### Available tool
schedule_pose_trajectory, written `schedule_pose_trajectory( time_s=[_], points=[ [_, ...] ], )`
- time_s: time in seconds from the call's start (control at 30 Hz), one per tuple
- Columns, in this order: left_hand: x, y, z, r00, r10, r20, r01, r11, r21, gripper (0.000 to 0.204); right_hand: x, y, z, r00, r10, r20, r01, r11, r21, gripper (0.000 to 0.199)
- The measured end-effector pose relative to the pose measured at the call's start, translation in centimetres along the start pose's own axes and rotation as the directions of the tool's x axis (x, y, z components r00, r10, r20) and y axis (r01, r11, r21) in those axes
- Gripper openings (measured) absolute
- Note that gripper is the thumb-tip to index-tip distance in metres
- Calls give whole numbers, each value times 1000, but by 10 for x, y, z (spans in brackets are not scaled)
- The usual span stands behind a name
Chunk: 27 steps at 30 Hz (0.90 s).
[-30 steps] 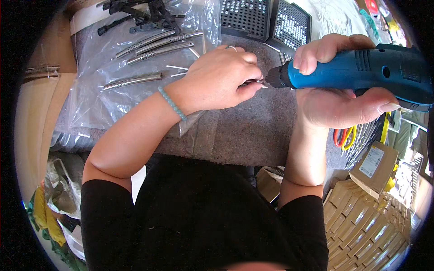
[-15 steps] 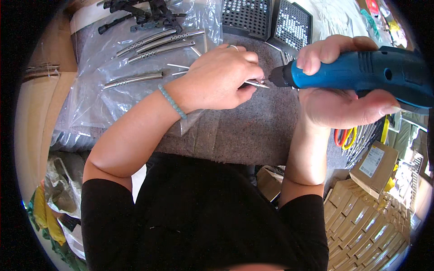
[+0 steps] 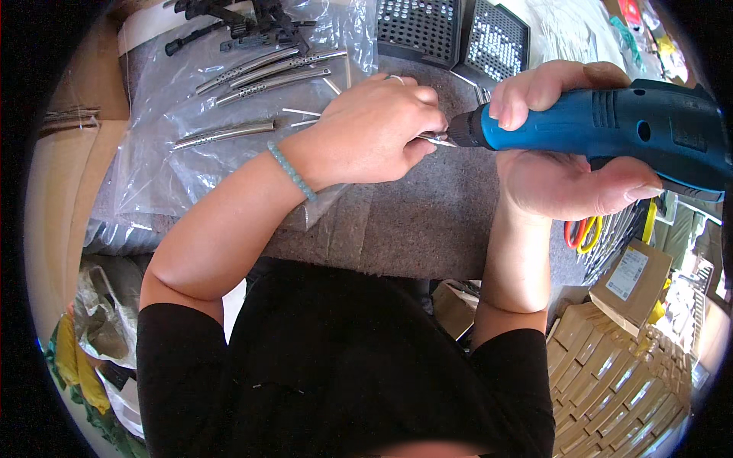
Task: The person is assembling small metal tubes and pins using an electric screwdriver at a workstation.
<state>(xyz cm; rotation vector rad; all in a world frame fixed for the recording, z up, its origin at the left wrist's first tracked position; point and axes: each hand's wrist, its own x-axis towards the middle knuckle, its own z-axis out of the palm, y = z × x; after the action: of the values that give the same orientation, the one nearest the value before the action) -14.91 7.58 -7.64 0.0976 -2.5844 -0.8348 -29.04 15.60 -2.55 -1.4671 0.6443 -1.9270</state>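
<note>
Fingers (image 3: 510, 111) of right hand (image 3: 548, 182) gripping one power tool (image 3: 603, 116), left fingers (image 3: 427, 116) pinching metal (image 3: 440, 140), four tubes (image 3: 225, 136)

Blue power tool (image 3: 603, 118), black chuck (image 3: 466, 129); silver tubes (image 3: 279, 71), dark-dotted.

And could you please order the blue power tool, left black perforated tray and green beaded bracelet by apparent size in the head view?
Largest: blue power tool
Next: left black perforated tray
Smallest: green beaded bracelet
</note>
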Motion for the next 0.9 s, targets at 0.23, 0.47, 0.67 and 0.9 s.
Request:
schedule_pose_trajectory(
  time_s=[0.23,0.47,0.67,0.9],
  points=[
    [0,1,-1,999,-34,0,34,999,-19,20,3,-5,1,999,-33,-34,31,999,-36,88],
    [2,-1,-1,1000,-12,-13,12,1000,-5,18,3,-6,0,998,-10,-56,8,999,-41,88],
    [2,2,-2,999,-54,-2,54,998,32,16,2,-5,-1,999,-9,-36,7,998,-65,88],
    [2,4,-2,999,-51,7,50,998,27,16,-1,-2,2,998,23,-57,-22,1000,18,86]
  ],
)
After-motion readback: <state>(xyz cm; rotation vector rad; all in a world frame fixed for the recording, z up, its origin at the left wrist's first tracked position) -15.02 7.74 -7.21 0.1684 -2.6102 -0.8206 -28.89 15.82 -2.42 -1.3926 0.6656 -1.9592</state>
